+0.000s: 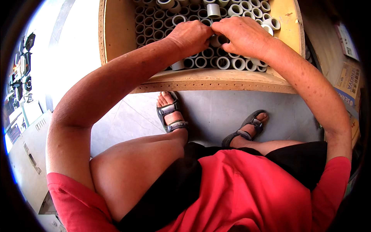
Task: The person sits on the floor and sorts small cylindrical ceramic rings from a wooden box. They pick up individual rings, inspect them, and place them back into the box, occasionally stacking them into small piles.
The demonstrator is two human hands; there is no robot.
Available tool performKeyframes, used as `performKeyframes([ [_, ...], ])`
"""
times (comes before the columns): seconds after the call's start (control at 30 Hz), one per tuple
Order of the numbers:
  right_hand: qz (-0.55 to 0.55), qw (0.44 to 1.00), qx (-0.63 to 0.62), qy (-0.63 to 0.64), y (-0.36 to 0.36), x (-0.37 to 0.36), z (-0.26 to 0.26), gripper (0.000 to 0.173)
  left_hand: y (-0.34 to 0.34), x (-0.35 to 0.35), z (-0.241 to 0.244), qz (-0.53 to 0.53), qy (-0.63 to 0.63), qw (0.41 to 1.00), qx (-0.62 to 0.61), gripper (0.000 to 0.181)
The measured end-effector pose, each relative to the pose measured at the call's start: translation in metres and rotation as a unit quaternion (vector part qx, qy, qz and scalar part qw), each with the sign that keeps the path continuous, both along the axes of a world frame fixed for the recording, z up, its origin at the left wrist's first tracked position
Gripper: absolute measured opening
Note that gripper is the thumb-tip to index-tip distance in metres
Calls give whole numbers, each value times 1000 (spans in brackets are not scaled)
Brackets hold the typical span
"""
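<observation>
An open wooden box (214,77) holds many short white plastic pipe couplings (200,62), most standing on end in rows. My left hand (192,36) is over the middle of them, back upward, with its fingers curled down out of sight. Beside it my right hand (245,36) reaches in from the other side; the fingertips of both hands meet or nearly meet. Just under my right hand, between thumb and forefinger, is a tilted coupling (218,41); whether it is gripped cannot be seen. One loose coupling (213,11) lies on top beyond my hands.
The box's wooden side walls (118,32) rise at left and right. Printed cardboard cartons (347,82) stand at the right. A pale metal cabinet (29,162) is at the lower left, beside cluttered equipment. My sandalled feet (172,113) rest on the tiled floor (203,116) below the box.
</observation>
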State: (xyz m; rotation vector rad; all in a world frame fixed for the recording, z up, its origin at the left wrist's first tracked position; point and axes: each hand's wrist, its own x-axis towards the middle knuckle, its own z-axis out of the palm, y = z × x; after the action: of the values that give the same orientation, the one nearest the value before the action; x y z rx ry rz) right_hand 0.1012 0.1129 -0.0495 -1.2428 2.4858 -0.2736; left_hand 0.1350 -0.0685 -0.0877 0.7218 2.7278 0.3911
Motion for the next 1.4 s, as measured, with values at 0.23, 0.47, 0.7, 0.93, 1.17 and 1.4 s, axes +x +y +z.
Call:
performKeyframes([
  [0.23, -10, 998, 62, 25, -5, 3, -2, 20, 0, 0, 0, 17, -18, 999, 24, 15],
  [0.47, -24, 999, -9, 45, 1, 10, -8, 19, -1, 0, 1, 27, -26, 998, 55, 18],
  [0.7, -14, 998, 59, 23, -12, 5, -6, 18, -2, -1, 1, 29, -36, 998, 40, 20],
  [0.93, -36, 995, 94, -29, -20, 3, -1, 25, -3, -1, -6, 50, -45, 995, 80, 23],
  [1.17, -58, 992, 111, -22, -26, 2, 1, 23, 0, 2, -5, 79, -48, 992, 83, 22],
  [1.4, -85, 987, 130, -37, -29, 5, 4, 24, 0, 3, -7, 71, -31, 995, 69, 26],
])
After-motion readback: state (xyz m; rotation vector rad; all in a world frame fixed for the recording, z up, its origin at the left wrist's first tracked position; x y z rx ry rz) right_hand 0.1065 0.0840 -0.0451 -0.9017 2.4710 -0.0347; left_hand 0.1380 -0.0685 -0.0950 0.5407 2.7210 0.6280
